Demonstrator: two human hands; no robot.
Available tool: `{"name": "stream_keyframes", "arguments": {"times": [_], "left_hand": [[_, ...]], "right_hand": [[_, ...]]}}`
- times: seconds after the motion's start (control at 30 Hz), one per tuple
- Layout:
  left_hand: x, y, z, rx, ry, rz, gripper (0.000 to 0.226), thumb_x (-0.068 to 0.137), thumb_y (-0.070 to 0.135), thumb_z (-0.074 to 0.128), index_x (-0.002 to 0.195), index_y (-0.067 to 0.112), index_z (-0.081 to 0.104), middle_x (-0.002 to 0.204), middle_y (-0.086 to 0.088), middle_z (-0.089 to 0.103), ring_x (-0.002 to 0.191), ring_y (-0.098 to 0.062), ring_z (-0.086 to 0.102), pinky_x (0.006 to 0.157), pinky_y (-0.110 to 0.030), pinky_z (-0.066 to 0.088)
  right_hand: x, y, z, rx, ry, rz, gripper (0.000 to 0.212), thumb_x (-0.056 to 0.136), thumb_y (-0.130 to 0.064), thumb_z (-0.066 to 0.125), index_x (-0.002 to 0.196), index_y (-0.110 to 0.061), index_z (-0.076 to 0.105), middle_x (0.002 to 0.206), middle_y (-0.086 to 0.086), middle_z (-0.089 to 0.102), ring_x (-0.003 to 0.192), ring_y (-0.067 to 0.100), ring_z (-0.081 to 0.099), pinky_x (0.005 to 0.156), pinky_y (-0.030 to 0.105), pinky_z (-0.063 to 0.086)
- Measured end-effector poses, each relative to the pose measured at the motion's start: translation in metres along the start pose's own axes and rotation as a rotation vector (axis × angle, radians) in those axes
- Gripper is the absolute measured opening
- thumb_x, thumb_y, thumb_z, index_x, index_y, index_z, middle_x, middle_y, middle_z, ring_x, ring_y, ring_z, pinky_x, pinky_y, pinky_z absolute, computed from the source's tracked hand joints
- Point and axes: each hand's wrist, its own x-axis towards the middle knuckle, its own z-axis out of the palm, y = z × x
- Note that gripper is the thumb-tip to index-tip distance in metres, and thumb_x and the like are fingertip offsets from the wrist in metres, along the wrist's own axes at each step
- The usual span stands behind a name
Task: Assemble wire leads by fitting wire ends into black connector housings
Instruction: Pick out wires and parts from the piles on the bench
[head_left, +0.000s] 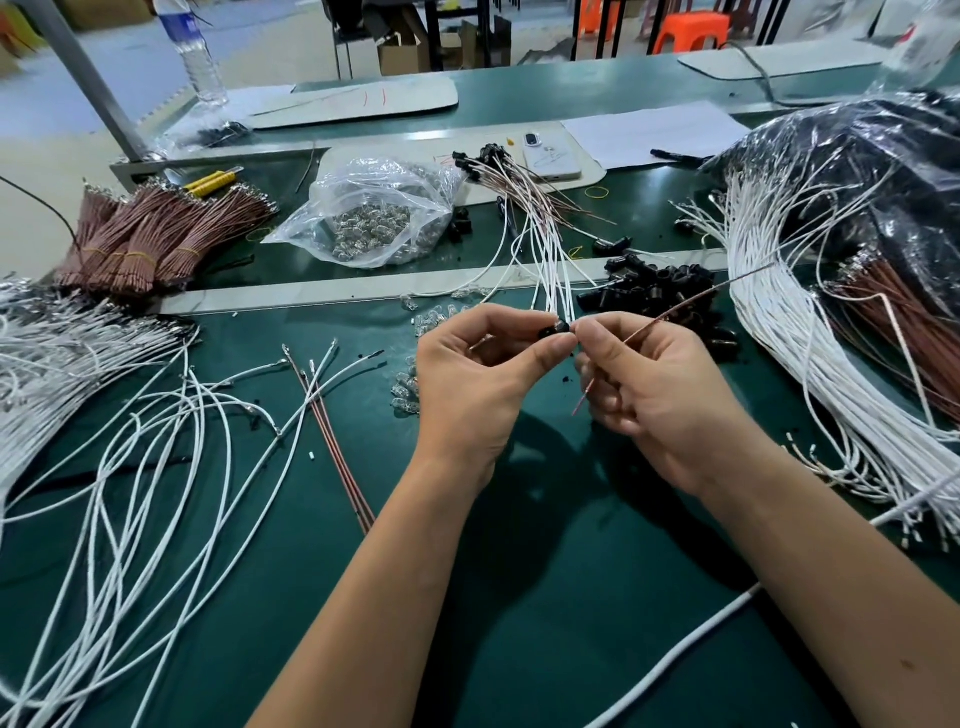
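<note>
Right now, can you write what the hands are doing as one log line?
step: fitting wire | left hand: pinches black connector housing | right hand: holds brown wire | seated: cannot tell

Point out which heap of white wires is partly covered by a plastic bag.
The white wire bundle on the right: a dark plastic bag lies over its far side. The white wires on the left lie uncovered.

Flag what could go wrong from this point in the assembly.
1. The left hand pinches the black connector housing only at its fingertips; it could slip as the wire goes in.
2. The right hand holds the thin brown wire with a long free tail, which might snag on the white wire bundle beside it.
3. The entry point is hidden by fingers, so seating can't be confirmed here.
</note>
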Motion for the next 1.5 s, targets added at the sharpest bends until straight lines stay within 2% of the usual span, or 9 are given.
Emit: {"name": "stream_keyframes", "arguments": {"times": [0.2,0.4,0.57,0.7,0.93,1.07,1.23,1.37,1.5], "left_hand": [[-0.0029,0.0007,0.0042,-0.060,-0.059,-0.063,0.015,0.073,0.006,0.082,0.086,0.002,0.076,0.078,-0.009,0.076,0.072,-0.015,0.071,0.071,-0.023,0.056],[-0.0027,0.0011,0.0032,-0.042,-0.050,-0.056,0.009,0.081,0.000,0.079,0.088,-0.003,0.074,0.073,-0.010,0.075,0.065,-0.017,0.072,0.064,-0.021,0.056],[-0.0012,-0.0006,0.0020,0.083,-0.048,0.034,0.004,0.085,0.003,0.076,0.086,0.000,0.075,0.069,-0.009,0.073,0.063,-0.022,0.070,0.062,-0.025,0.056],[-0.0007,-0.0037,-0.0007,0.280,-0.063,0.175,0.009,0.090,0.005,0.075,0.091,-0.004,0.075,0.072,-0.012,0.074,0.063,-0.019,0.072,0.064,-0.026,0.057],[-0.0013,-0.0064,-0.0035,0.523,-0.096,0.323,0.003,0.092,0.005,0.073,0.094,0.005,0.076,0.078,-0.005,0.071,0.069,-0.021,0.072,0.067,-0.045,0.060],[0.0002,-0.0057,-0.0055,0.682,-0.083,0.401,0.004,0.087,0.009,0.075,0.084,0.009,0.077,0.075,0.000,0.068,0.067,-0.018,0.067,0.062,-0.039,0.055],[0.0001,-0.0037,-0.0052,0.769,-0.045,0.451,0.006,0.079,0.010,0.076,0.074,0.012,0.074,0.069,0.003,0.066,0.062,-0.012,0.060,0.060,-0.033,0.050],[-0.0013,-0.0032,-0.0031,0.749,-0.006,0.424,0.008,0.074,0.008,0.073,0.068,0.011,0.070,0.064,0.003,0.063,0.057,-0.013,0.057,0.055,-0.029,0.047],[-0.0033,-0.0006,-0.0006,0.593,-0.011,0.286,0.011,0.074,0.002,0.071,0.066,0.008,0.069,0.058,0.004,0.063,0.049,-0.003,0.050,0.051,-0.019,0.041]], "right_hand": [[0.0001,-0.0024,-0.0010,0.083,-0.023,0.068,0.018,0.086,-0.024,0.068,0.089,-0.006,0.066,0.063,0.003,0.048,0.044,0.005,0.032,0.033,0.013,0.025],[-0.0003,-0.0064,-0.0027,0.173,-0.059,0.128,0.016,0.084,-0.022,0.069,0.087,-0.007,0.066,0.062,0.002,0.049,0.042,0.002,0.034,0.031,0.011,0.025],[-0.0003,-0.0075,-0.0023,0.209,-0.051,0.149,0.014,0.085,-0.022,0.069,0.075,-0.012,0.069,0.063,0.001,0.049,0.042,0.001,0.034,0.030,0.011,0.024],[-0.0004,-0.0077,-0.0017,0.199,0.001,0.144,0.018,0.086,-0.024,0.069,0.082,-0.008,0.060,0.062,0.000,0.050,0.042,0.001,0.033,0.029,0.011,0.024],[-0.0007,-0.0087,0.0002,0.179,0.106,0.112,0.023,0.085,-0.022,0.071,0.071,-0.010,0.058,0.060,0.001,0.050,0.039,0.001,0.033,0.029,0.012,0.022],[-0.0002,-0.0074,-0.0006,0.085,0.132,0.097,0.025,0.095,-0.013,0.067,0.072,-0.008,0.058,0.057,0.001,0.051,0.036,0.002,0.033,0.029,0.013,0.021],[-0.0004,-0.0065,-0.0005,0.028,0.122,0.099,0.020,0.094,-0.012,0.069,0.077,-0.005,0.061,0.056,0.000,0.050,0.036,0.002,0.034,0.029,0.013,0.022],[-0.0011,-0.0057,0.0014,0.008,0.123,0.097,0.018,0.091,-0.014,0.071,0.077,-0.006,0.063,0.055,0.000,0.051,0.036,0.002,0.035,0.029,0.013,0.023],[-0.0014,-0.0064,0.0022,0.039,0.093,0.113,0.021,0.079,-0.021,0.074,0.080,-0.004,0.063,0.056,0.001,0.050,0.036,0.002,0.035,0.028,0.013,0.023]]}}
